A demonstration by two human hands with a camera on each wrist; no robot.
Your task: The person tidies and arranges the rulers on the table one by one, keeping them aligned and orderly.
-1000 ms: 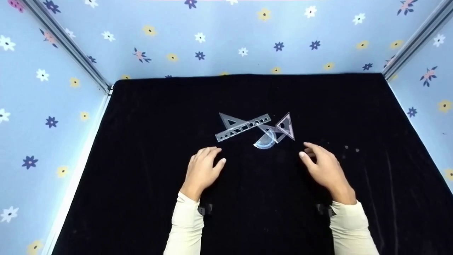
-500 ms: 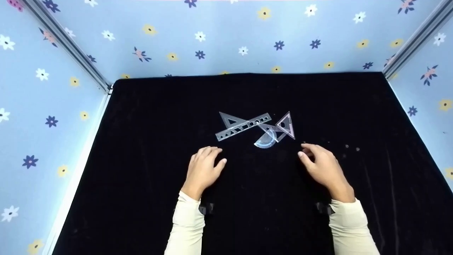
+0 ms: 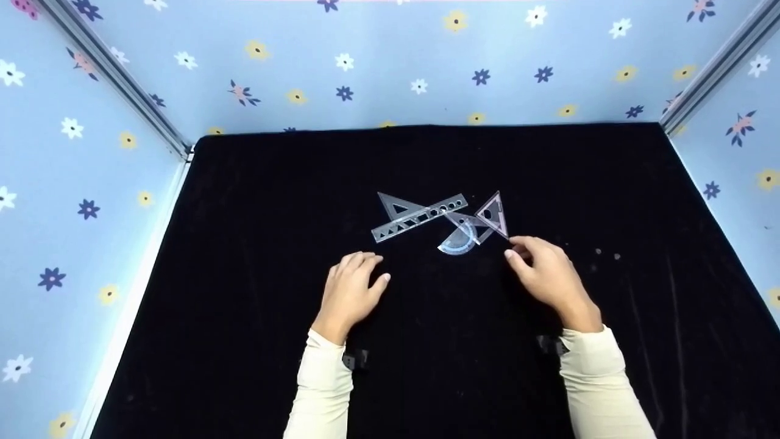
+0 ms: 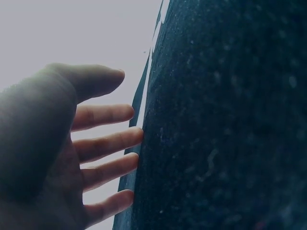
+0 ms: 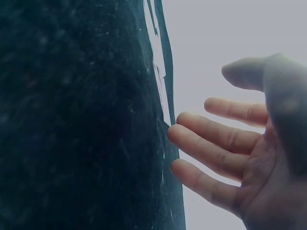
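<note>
Several clear plastic drawing tools lie overlapping mid-cloth in the head view. A ruler [image 3: 420, 217] with cut-out shapes crosses a long set square [image 3: 388, 204]. A blue-marked protractor [image 3: 454, 242] overlaps the long set square's right end, and a small pink-edged set square [image 3: 501, 223] lies at the far right of the group. My right hand [image 3: 548, 274] has its fingertips at the small set square's lower corner; whether they touch is unclear. Its fingers are loosely bent, thumb apart. My left hand [image 3: 350, 292] rests below the ruler's left end, fingers relaxed, holding nothing.
Black cloth [image 3: 256, 256] covers the table. Blue flowered panels [image 3: 396, 67] stand at the back and both sides, with metal posts in the corners. Small pale specks [image 3: 616, 256] dot the cloth to the right.
My right hand has moved left and forward, up to the small set square's lower corner. The left hand and the drawing tools stay where they were.
</note>
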